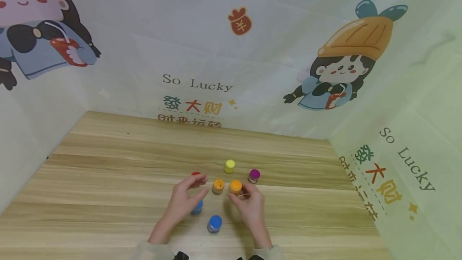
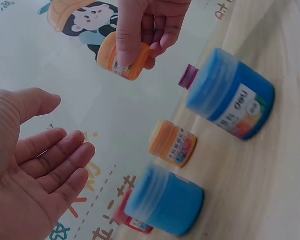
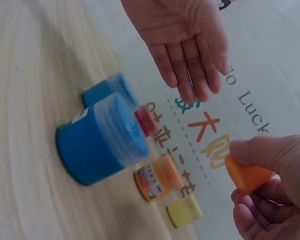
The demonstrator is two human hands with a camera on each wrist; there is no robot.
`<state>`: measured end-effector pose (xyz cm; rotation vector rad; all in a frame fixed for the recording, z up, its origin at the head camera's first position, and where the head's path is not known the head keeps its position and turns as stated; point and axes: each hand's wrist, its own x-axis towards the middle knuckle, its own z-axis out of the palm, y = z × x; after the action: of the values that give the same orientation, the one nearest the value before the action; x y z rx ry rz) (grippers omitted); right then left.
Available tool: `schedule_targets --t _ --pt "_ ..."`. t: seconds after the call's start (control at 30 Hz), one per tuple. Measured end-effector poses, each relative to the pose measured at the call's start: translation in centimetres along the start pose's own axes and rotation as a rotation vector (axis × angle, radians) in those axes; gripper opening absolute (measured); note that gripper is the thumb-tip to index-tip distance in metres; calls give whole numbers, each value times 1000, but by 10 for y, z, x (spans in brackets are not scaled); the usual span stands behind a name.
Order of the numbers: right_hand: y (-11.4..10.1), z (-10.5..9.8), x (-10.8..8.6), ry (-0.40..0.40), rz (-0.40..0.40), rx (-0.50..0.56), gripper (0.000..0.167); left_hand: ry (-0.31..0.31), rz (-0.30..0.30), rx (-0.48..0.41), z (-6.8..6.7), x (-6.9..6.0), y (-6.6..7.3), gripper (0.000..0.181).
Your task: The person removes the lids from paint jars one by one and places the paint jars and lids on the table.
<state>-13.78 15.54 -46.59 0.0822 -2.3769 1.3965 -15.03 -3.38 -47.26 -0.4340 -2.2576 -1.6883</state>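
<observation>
My right hand [image 1: 250, 206] grips a small orange paint jar [image 1: 235, 187] between thumb and fingers, raised off the table; it also shows as an orange jar [image 3: 247, 172] in the right wrist view. My left hand [image 1: 182, 200] holds nothing. In the left wrist view that left hand [image 2: 45, 170] has its palm showing and its fingers loosely extended. Between the hands, a second orange jar [image 1: 218, 186] stands on the table. A blue jar [image 1: 197, 207] and a red jar [image 1: 195, 173] are partly hidden behind the left hand in the head view.
Another blue jar [image 1: 214, 224] stands nearer to me. Beyond the hands are a yellow jar [image 1: 229, 166] and a purple jar [image 1: 254, 176]. The wooden table [image 1: 119, 171] is bordered at the back and sides by a printed pale cloth [image 1: 274, 91].
</observation>
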Motion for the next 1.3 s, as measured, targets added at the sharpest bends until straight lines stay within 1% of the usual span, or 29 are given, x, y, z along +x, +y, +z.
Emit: schedule_targets --t 0.07,0.13,0.43,0.53,0.63,0.77,0.9,1.1,1.2,1.3 --pt "-4 0 0 -1 -5 18 30 -2 29 10 2 2 3 32" --pt "-8 -1 0 -4 -21 29 30 -7 40 17 3 4 6 32" --pt "-27 -6 2 -16 -80 81 27 -38 0 -5 4 12 27 33" --pt "-33 -9 2 -23 -101 114 26 -55 4 -19 4 14 34 35" --pt "-38 -10 2 -44 -114 153 27 -78 29 -45 3 15 39 36" --pt "-42 -11 2 -75 -115 206 27 -106 80 -72 3 17 42 38" --pt "-44 -10 1 -94 -109 259 29 -122 113 -92 3 17 44 41" --pt "-45 -9 1 -117 -113 313 31 -139 126 -116 2 17 47 41" --pt "-46 -9 1 -130 -111 327 30 -146 135 -110 1 17 48 42" --pt "-46 -9 1 -146 -107 337 29 -157 160 -93 1 17 48 42"
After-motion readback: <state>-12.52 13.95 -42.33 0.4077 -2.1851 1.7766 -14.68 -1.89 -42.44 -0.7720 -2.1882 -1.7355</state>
